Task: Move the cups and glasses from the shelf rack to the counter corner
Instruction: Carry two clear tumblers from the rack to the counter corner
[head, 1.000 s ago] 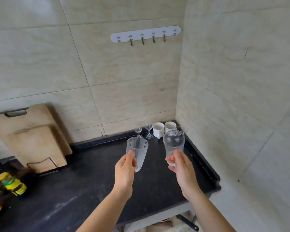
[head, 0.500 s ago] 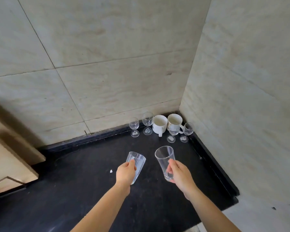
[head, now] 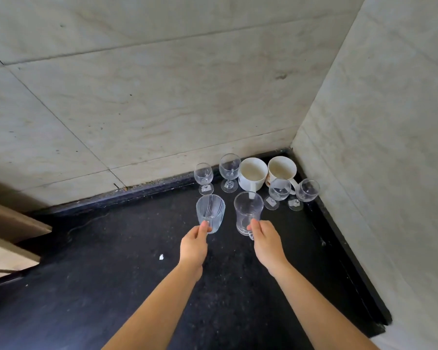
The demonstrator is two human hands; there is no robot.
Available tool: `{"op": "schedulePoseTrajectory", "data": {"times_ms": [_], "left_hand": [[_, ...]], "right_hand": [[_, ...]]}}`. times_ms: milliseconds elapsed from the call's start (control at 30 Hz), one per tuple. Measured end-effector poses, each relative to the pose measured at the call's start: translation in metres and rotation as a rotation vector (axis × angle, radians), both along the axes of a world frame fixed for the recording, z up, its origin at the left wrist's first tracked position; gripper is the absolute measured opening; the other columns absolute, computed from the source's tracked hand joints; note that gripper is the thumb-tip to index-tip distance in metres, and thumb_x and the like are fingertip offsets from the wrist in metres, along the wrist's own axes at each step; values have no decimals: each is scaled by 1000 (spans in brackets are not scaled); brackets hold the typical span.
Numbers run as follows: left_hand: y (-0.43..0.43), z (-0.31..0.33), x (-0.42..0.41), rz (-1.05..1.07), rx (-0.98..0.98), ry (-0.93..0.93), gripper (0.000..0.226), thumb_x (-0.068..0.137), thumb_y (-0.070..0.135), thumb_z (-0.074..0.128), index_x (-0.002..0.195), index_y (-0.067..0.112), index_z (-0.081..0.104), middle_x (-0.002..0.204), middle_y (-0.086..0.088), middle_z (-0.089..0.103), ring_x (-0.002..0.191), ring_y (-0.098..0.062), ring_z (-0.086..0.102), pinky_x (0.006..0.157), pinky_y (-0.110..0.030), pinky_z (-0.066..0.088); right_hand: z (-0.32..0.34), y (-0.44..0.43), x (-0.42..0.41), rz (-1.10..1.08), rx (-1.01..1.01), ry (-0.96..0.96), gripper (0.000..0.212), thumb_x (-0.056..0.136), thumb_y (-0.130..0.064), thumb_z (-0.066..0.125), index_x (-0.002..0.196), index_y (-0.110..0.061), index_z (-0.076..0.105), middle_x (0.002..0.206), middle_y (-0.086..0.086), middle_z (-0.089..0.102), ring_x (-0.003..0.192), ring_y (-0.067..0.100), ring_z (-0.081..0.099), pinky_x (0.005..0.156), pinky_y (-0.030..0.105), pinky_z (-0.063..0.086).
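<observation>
My left hand [head: 194, 245] grips a ribbed clear tumbler [head: 211, 212] near its base. My right hand [head: 266, 239] holds a smooth clear glass [head: 247, 213] the same way. Both glasses are upright, low over the black counter [head: 127, 286], just in front of the corner group. In that corner stand two white mugs [head: 253, 173] [head: 281, 169] and several small stemmed glasses [head: 204, 175] [head: 229, 169] [head: 278, 192] [head: 307, 192]. The shelf rack is out of view.
Beige tiled walls meet at the corner behind the mugs. Wooden cutting boards [head: 8, 238] lean at the far left. A small white scrap [head: 161, 257] lies on the counter left of my left wrist. The counter's right edge runs along the wall.
Both hands have carried their glasses forward and down toward the corner group. The view has tilted down and closer, so the hook rail and bottles have left the frame.
</observation>
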State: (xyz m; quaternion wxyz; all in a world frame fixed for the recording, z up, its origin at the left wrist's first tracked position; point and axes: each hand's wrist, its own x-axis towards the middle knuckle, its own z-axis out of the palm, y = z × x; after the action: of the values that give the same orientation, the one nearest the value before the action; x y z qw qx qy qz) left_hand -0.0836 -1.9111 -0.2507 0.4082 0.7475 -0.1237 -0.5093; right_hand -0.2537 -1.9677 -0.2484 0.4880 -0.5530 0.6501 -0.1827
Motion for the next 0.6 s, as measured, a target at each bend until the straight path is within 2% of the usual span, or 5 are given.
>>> {"op": "schedulePoseTrajectory", "data": {"times_ms": [67,167,300,467,600], "left_hand": [[-5,-8,-5,47,-22,39,30,98,43,54,94,19,72,106,7,67,97,-5,60,92,-30,51],[-16,-19,-11,110,-37,42,29,98,43,55,97,20,73,108,6,68,102,-6,61,94,-29,52],[-28,-30,-15,173,-62,55,31,99,43,53,104,18,71,112,7,68,104,-3,60,99,-32,51],[-37,-36,-18,190,-87,49,30,100,41,51,102,19,70,112,8,68,107,-2,60,96,-30,52],[-43,-40,-19,139,-67,44,31,101,42,49,104,19,68,114,7,64,106,-3,57,97,-34,53]], "right_hand": [[-8,-10,2,19,-14,-42,33,108,-29,38,95,-17,66,105,4,59,93,11,59,81,24,41],[-19,-24,5,61,-19,-71,32,108,-27,38,96,-16,65,104,4,61,90,5,59,73,11,41],[-28,-34,8,125,-65,-74,31,107,-22,39,90,-17,64,100,4,59,89,6,57,79,19,41],[-36,-43,12,159,-89,-72,29,108,-25,38,89,-22,60,97,-3,56,87,1,57,77,12,40],[-40,-46,12,171,-94,-57,30,108,-29,37,97,-22,64,102,-5,56,94,6,58,88,25,46]]}}
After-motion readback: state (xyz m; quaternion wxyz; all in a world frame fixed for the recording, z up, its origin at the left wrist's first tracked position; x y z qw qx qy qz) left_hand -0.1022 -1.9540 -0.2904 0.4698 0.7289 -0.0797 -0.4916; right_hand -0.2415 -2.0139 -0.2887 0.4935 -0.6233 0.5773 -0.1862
